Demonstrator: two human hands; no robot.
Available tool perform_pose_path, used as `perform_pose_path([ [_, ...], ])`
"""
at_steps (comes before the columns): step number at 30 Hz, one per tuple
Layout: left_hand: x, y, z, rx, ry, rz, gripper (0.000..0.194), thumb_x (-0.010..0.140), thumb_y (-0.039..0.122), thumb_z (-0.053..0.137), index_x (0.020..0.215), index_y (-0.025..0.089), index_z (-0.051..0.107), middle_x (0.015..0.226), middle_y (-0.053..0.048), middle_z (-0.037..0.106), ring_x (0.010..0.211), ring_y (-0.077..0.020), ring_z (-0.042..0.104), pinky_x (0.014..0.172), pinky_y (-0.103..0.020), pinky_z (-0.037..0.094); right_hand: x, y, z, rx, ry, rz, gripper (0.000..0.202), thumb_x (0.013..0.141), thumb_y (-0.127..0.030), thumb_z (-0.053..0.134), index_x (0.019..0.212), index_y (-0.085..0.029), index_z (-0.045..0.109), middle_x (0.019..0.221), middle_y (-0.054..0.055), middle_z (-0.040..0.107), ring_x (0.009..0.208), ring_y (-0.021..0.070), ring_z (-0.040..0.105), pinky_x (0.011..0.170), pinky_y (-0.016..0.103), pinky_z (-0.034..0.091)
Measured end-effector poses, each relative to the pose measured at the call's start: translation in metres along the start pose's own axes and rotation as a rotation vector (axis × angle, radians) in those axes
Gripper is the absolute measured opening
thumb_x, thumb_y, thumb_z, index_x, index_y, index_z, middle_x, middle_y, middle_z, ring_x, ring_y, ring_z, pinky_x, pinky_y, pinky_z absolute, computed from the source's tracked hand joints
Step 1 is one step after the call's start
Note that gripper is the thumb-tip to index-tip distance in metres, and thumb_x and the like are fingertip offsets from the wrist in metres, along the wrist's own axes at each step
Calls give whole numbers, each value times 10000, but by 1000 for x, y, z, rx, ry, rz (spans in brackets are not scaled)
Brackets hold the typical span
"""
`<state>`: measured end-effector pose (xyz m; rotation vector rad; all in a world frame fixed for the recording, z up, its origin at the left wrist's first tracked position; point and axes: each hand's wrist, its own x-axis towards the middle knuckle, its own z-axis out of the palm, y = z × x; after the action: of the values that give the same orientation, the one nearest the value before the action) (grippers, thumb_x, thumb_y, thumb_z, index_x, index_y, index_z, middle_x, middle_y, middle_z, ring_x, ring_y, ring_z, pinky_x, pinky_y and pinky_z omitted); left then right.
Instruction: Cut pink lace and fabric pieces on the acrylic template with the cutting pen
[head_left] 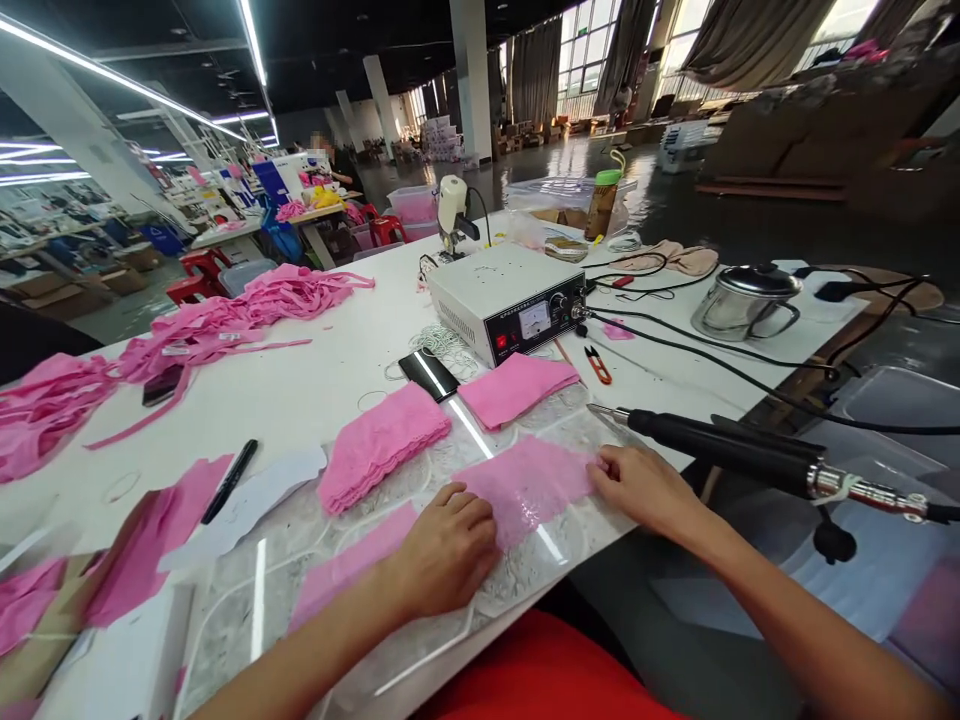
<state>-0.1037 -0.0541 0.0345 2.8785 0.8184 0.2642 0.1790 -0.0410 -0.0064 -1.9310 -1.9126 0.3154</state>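
Note:
A thin pink fabric piece (529, 485) lies flat on the clear plastic sheet (225, 610) in front of me. My left hand (454, 540) rests on its left side with the fingers curled down. At the right end of that piece, my right hand (637, 485) pinches the edge between thumb and fingers. Another flat pink piece (352, 560) is partly hidden under my left forearm. Just beyond are a thick pink fabric stack (386, 440) and a smaller stack (517, 388). A black pen-shaped tool (720, 445) with a metal tip points left above my right hand.
A control box (510, 300) stands behind the stacks, with a black phone-like object (429, 376), red snips (598, 365) and a glass pot (746, 303) nearby. Black cables cross the right side. Pink strips (247, 310) and a black marker (231, 480) lie left.

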Motion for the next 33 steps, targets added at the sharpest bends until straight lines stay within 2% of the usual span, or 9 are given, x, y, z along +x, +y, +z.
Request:
perform_pose_path([
  [3, 7, -13, -7, -149, 18, -106, 159, 884, 206, 473, 807, 190, 611, 852, -55, 646, 805, -177, 590, 799, -330, 456, 4, -4, -8, 64, -19, -80, 112, 770, -322, 576, 703, -233, 567, 553, 3, 605, 483, 170, 536, 480, 286, 308],
  [5, 21, -25, -11, -182, 71, -238, 196, 893, 164, 440, 818, 179, 621, 864, -60, 645, 811, -176, 592, 750, -306, 465, 17, -12, -10, 151, -16, -164, 91, 801, -306, 541, 785, -227, 585, 624, -3, 632, 542, 163, 567, 526, 276, 364],
  [8, 55, -47, -16, -183, 139, -452, 164, 870, 141, 480, 836, 167, 638, 898, -61, 629, 844, -178, 588, 745, -291, 467, 52, -24, -5, 228, 27, -229, 115, 806, -231, 493, 751, -212, 592, 714, 9, 659, 638, 160, 588, 606, 270, 404],
  [10, 79, -61, -16, -167, 149, -524, 119, 847, 150, 533, 851, 160, 651, 927, -63, 614, 884, -181, 582, 776, -291, 463, 79, -30, 2, 244, 52, -229, 125, 789, -194, 491, 768, -197, 613, 775, 27, 677, 688, 166, 598, 645, 273, 415],
  [13, 105, -80, -10, -166, 113, -553, 61, 775, 154, 624, 813, 157, 672, 896, -56, 603, 864, -187, 583, 759, -286, 462, 110, -32, 13, 240, 57, -237, 145, 766, -171, 508, 806, -180, 647, 810, 43, 687, 709, 167, 599, 663, 276, 420],
  [16, 114, -91, -1, -185, 62, -565, 87, 732, 107, 619, 707, 166, 678, 810, -40, 590, 821, -187, 582, 730, -278, 456, 121, -27, 19, 238, 45, -254, 147, 751, -166, 525, 787, -185, 666, 782, 39, 685, 689, 163, 593, 645, 273, 420],
  [22, 114, -98, 2, -283, 32, -548, 177, 746, 114, 542, 623, 166, 658, 743, -28, 581, 808, -178, 558, 739, -271, 427, 121, -17, 22, 285, 55, -262, 172, 745, -158, 528, 804, -200, 684, 826, 37, 704, 719, 170, 620, 689, 294, 460],
  [29, 116, -108, -6, -473, 4, -536, 220, 724, 143, 511, 511, 152, 566, 590, 3, 525, 625, -132, 494, 592, -239, 376, 119, -16, 25, 365, 78, -324, 194, 778, -194, 520, 824, -216, 707, 865, 36, 708, 752, 176, 631, 701, 312, 487],
  [33, 117, -111, -8, -567, -2, -540, 216, 725, 175, 522, 512, 146, 551, 552, 16, 494, 573, -117, 458, 569, -238, 363, 114, -19, 25, 386, 49, -392, 189, 793, -194, 538, 855, -215, 716, 880, 47, 697, 797, 181, 631, 714, 309, 491],
])
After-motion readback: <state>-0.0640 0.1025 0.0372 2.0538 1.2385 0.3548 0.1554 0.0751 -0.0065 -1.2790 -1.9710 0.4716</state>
